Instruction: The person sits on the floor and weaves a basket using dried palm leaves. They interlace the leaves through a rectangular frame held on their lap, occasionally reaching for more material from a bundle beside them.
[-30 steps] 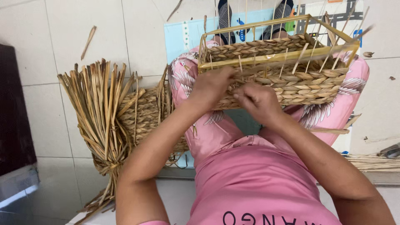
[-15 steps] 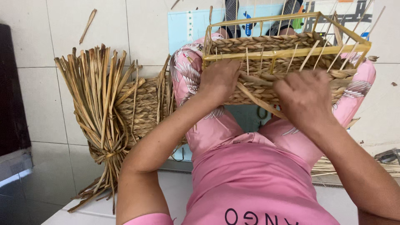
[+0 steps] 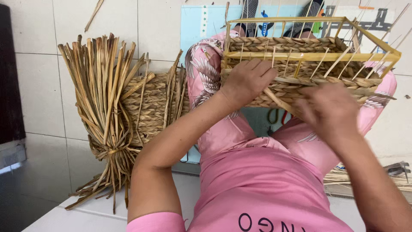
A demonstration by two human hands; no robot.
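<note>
The half-woven basket (image 3: 309,73), a rectangular yellow wire frame with upright spokes and rows of braided straw around its walls, rested across the person's knees, tilted with its near wall toward the camera. The left hand (image 3: 248,81) lay flat against that near wall, fingers loosely spread and pressed on the plaited rows just under the yellow rail, steadying the work. The right hand (image 3: 328,109) was blurred with motion in front of the lower right part of the wall; it appeared curled about a loose straw strand (image 3: 278,99) that ran diagonally out from beneath the left hand, though whether the fingers pinched it could not be told. Both forearms reached forward from the body, elbows bent and wide, wrists nearly level with the frame. To weave this row well, the strand would likely need even tension, passing alternately before and behind each spoke, while the bracing hand packed each new turn down tight against the row below. A tied bundle of dried straw (image 3: 103,103) stood at the left on the tiled floor (image 3: 43,86), leaning against a finished woven basket (image 3: 150,109).
</note>
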